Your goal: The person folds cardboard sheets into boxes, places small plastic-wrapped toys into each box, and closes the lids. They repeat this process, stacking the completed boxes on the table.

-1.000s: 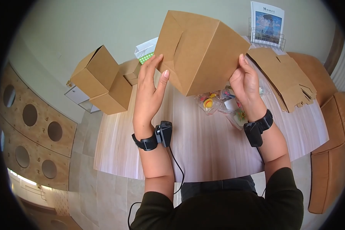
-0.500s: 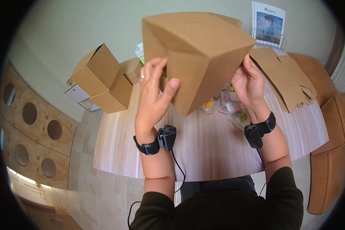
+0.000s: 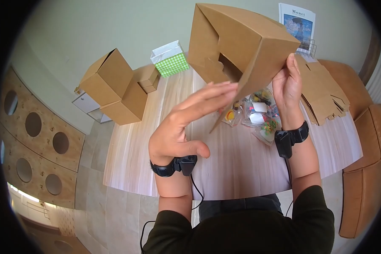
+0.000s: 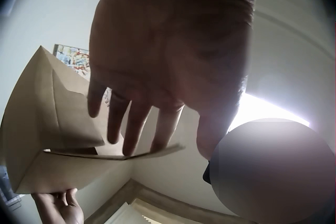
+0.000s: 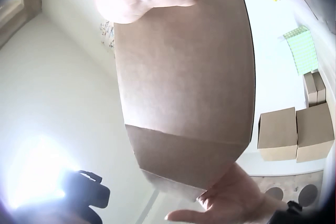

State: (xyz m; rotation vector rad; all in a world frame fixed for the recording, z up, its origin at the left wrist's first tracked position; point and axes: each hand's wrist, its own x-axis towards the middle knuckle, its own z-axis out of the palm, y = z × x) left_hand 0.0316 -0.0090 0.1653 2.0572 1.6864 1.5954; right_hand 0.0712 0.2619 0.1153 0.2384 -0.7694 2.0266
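A brown cardboard box [image 3: 241, 36] is held up above the table, tilted, with a gap between its flaps on the side facing left. My right hand [image 3: 288, 86] supports it at its lower right side, fingers partly hidden behind it. My left hand [image 3: 190, 120] has its fingers extended against a flap [image 3: 249, 76] that sticks out toward me, thumb held apart. In the left wrist view the straight fingers of the left hand [image 4: 168, 61] lie along that flap [image 4: 152, 153]. The right wrist view shows the box's broad side [image 5: 184, 71] close up.
Bagged small colourful items [image 3: 258, 114] lie on the table [image 3: 241, 169] below the box. Flattened cardboard [image 3: 324, 91] is at the right. Assembled boxes [image 3: 114, 86] and a green checked bag [image 3: 171, 64] stand at the left and back. A Monet print [image 3: 298, 25] stands behind.
The box has turned and moved right, bringing its gapped side into view. My left hand has let go of the box's left edge and swung across to the protruding flap. The green bag is now uncovered.
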